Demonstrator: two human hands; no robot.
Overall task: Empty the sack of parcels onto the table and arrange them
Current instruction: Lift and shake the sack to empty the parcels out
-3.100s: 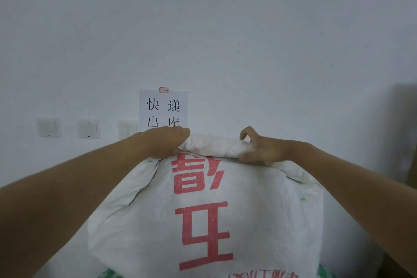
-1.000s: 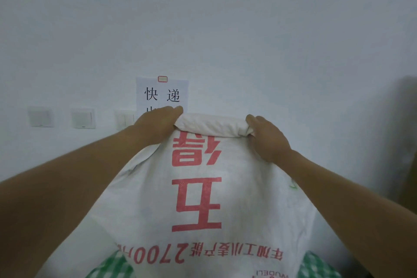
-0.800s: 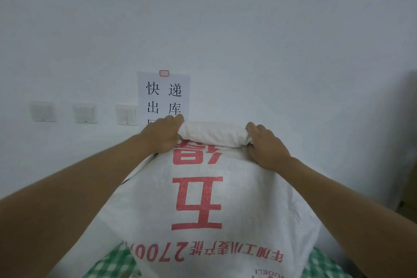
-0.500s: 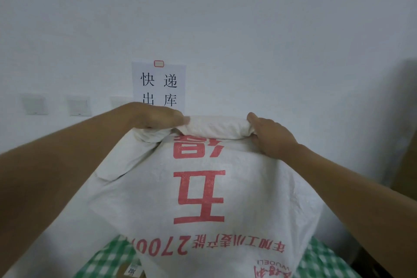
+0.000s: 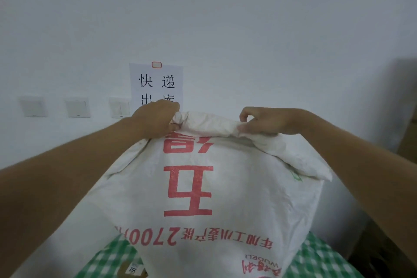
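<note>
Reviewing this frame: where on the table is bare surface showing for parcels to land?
Little shows. The sack covers the middle. Green checked cloth is bare lower left, bordered by the left arm and a labelled parcel at the sack's mouth. Another strip lies lower right. The rest is hidden.

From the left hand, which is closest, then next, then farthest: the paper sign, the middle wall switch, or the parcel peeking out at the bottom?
Measured from the left hand:
1. Paper sign, on the wall just behind it.
2. Middle wall switch, on the wall to its left.
3. Parcel, far below, at the sack's mouth.
</note>
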